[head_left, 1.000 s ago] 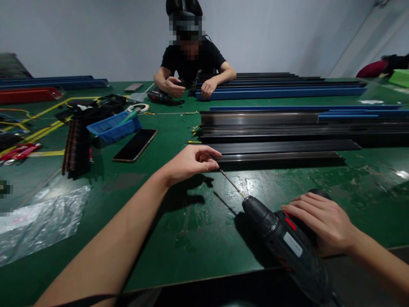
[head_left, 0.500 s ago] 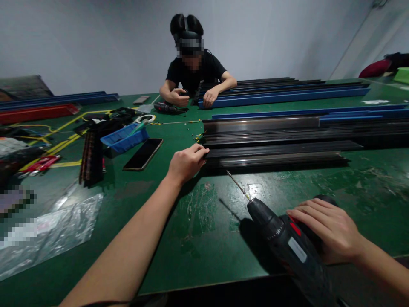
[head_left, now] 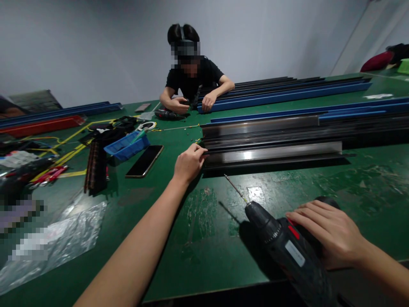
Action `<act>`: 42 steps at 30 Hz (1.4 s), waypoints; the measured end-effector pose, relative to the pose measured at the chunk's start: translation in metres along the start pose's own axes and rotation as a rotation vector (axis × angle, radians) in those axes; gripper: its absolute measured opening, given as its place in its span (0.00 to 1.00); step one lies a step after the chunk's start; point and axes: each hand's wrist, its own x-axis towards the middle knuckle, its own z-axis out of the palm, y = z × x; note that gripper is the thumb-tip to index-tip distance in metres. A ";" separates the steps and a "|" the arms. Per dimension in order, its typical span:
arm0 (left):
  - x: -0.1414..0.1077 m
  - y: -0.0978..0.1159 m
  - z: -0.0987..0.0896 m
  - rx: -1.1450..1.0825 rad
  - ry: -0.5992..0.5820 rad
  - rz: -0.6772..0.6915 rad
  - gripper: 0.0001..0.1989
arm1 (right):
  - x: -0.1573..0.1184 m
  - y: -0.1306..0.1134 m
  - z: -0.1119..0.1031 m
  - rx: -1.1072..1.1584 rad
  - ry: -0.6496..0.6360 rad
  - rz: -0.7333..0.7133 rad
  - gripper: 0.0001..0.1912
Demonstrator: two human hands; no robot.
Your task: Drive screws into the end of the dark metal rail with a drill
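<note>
My left hand (head_left: 189, 163) pinches the left end of a dark metal profile (head_left: 275, 152), whose broad face shines in the light. More long dark profiles lie side by side just behind it. My right hand (head_left: 329, 228) is wrapped round the grip of a black power drill (head_left: 284, 238) with red marks. The drill's long thin bit points up and left, its tip above the green table a little in front of the profiles, touching nothing.
Left of my hand lie a phone (head_left: 145, 161), a blue bin (head_left: 127, 146), a brown strip bundle (head_left: 95, 166), red-handled tools (head_left: 51, 175) and a plastic bag (head_left: 64, 241). Across the green table (head_left: 204, 264), a person (head_left: 194, 81) leans over blue profiles (head_left: 281, 96) beside another drill (head_left: 168, 114).
The front profile in my left hand has tipped, so its wide shiny face now shows. The drill in my right hand has barely moved. The view has shifted slightly.
</note>
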 end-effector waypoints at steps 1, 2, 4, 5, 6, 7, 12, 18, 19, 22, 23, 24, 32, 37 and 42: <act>0.000 -0.001 0.001 -0.019 0.008 0.010 0.15 | 0.000 0.000 0.000 0.001 0.001 -0.001 0.21; 0.000 -0.001 0.001 -0.033 0.012 0.020 0.16 | 0.000 0.000 0.000 0.003 -0.002 -0.003 0.21; -0.001 -0.002 0.002 -0.040 0.017 0.027 0.16 | 0.000 0.000 -0.001 -0.001 -0.011 -0.010 0.22; -0.001 -0.002 0.002 -0.033 0.018 0.027 0.16 | -0.001 0.000 0.000 -0.003 -0.017 -0.009 0.22; -0.002 -0.002 0.002 -0.022 0.020 0.027 0.16 | -0.002 0.000 0.000 -0.004 -0.019 -0.004 0.22; -0.003 -0.002 0.002 -0.010 0.026 0.025 0.16 | -0.002 0.000 0.000 -0.003 -0.019 0.006 0.22; -0.006 -0.001 0.001 0.025 0.061 -0.001 0.16 | -0.004 0.000 0.002 -0.002 -0.013 0.002 0.22; -0.005 0.001 0.000 0.003 0.015 -0.040 0.16 | -0.006 0.000 0.003 -0.011 -0.018 0.017 0.22; -0.004 0.001 0.000 -0.016 0.014 -0.039 0.16 | -0.006 0.000 0.003 -0.007 -0.019 0.019 0.22; -0.004 -0.003 0.002 -0.140 0.026 -0.008 0.17 | -0.006 0.000 0.004 -0.004 -0.023 0.025 0.22; -0.004 -0.006 0.002 -0.205 0.027 -0.001 0.18 | -0.006 0.000 0.004 -0.003 -0.021 0.029 0.22; -0.005 -0.010 0.003 -0.276 0.024 -0.006 0.20 | -0.006 0.000 0.004 -0.002 -0.017 0.033 0.22; -0.015 -0.046 0.000 -0.840 -0.168 -0.307 0.16 | -0.003 0.000 0.000 -0.008 0.001 0.010 0.21; -0.016 -0.052 -0.002 -1.111 -0.201 -0.415 0.24 | -0.001 0.000 0.000 -0.018 0.011 -0.001 0.20; -0.020 -0.050 -0.003 -1.155 -0.230 -0.501 0.30 | 0.000 -0.001 -0.001 -0.037 0.013 0.001 0.20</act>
